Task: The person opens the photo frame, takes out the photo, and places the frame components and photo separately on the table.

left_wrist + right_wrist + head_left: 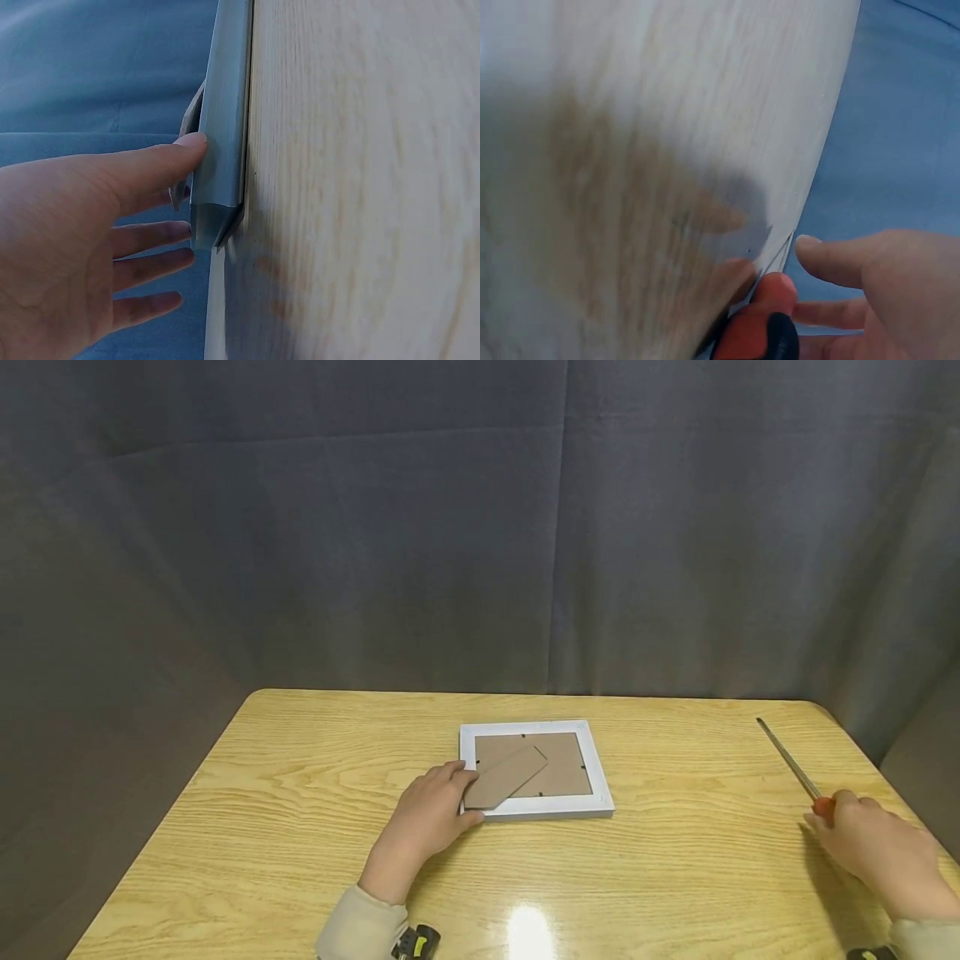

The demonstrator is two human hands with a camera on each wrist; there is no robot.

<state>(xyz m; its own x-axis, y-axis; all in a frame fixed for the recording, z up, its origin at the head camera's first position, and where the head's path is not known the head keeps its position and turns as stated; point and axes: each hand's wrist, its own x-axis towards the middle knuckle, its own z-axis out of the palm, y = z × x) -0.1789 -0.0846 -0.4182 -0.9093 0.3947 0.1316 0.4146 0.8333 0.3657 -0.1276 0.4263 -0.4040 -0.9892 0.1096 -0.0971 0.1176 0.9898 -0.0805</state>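
A white picture frame (600, 789) lies face down on the table, showing its brown backing board (566, 760) and small dark tabs. Its stand flap (502, 781) slants across the board, overhanging the front left edge. My left hand (427, 810) holds the frame's near left corner, thumb against the front side. The left wrist view shows the other fingers loosely extended. To the right, a long screwdriver (791, 764) lies with its tip pointing away. My right hand (873, 843) is over its red-and-black handle (754, 330), thumb apart from it and fingers partly hidden behind.
The wood-grain table (300, 777) has rounded far corners. A dark curtain (420, 568) hangs behind it and along both sides. A bright reflection shows near the table's front.
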